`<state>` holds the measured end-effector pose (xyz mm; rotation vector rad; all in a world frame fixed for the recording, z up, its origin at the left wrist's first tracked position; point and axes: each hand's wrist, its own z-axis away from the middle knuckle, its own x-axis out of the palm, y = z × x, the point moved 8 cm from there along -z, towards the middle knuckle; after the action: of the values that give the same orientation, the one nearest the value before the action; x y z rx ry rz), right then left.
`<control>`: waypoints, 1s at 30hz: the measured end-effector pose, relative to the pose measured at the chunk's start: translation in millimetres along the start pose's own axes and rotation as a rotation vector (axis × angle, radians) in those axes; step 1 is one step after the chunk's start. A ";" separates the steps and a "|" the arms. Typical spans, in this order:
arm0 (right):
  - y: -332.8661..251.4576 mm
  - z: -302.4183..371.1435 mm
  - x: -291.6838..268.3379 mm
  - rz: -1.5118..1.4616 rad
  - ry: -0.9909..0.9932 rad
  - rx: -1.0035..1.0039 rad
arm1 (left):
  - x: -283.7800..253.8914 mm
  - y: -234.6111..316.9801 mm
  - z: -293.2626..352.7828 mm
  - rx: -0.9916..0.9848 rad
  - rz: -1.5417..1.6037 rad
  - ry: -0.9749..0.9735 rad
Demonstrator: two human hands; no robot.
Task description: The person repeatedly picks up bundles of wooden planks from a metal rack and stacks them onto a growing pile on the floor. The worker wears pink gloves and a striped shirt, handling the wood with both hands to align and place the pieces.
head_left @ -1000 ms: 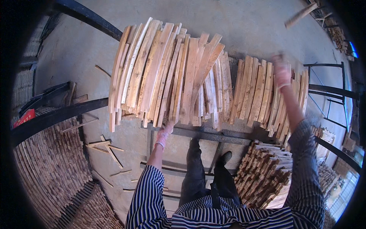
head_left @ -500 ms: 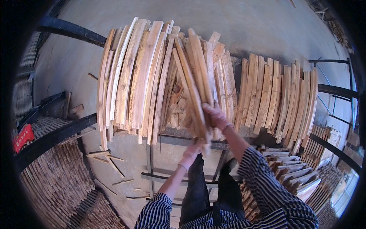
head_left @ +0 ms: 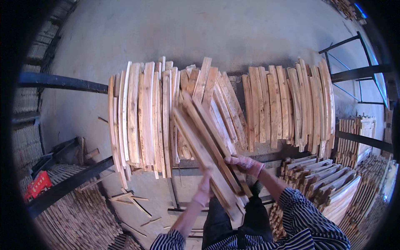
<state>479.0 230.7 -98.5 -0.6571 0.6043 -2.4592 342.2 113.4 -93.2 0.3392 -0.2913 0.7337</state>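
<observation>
Both my hands, in pinkish gloves, hold a small bundle of wooden boards (head_left: 208,146) in front of my legs. The boards slant from upper left to lower right. My left hand (head_left: 203,189) is closed on the bundle's left side, somewhat blurred. My right hand (head_left: 246,164) grips its right side, fingers over the edge. Past the bundle lies a wide pile of boards (head_left: 143,112), mostly side by side; a few boards (head_left: 210,85) behind the bundle lie askew. The bundle hides part of this pile.
A second row of boards (head_left: 287,104) lies to the right. Stacked boards (head_left: 321,183) stand near my right arm, and more (head_left: 77,208) at lower left. Dark metal bars (head_left: 62,81) stick out at both sides. Loose sticks (head_left: 133,200) and a red object (head_left: 39,183) are at left.
The bundle has come off the pile toward me and tilted further left at its far end. My left hand has slid up along its side. The whole view has shifted.
</observation>
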 end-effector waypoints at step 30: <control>19.4 652.2 -77.8 0.034 1.155 -0.793 | 421.4 -187.4 319.9 0.794 -0.871 -0.646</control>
<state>907.0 79.0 376.6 0.6441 2.0147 -2.3079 725.4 108.7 316.9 1.3677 -0.4049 -0.1876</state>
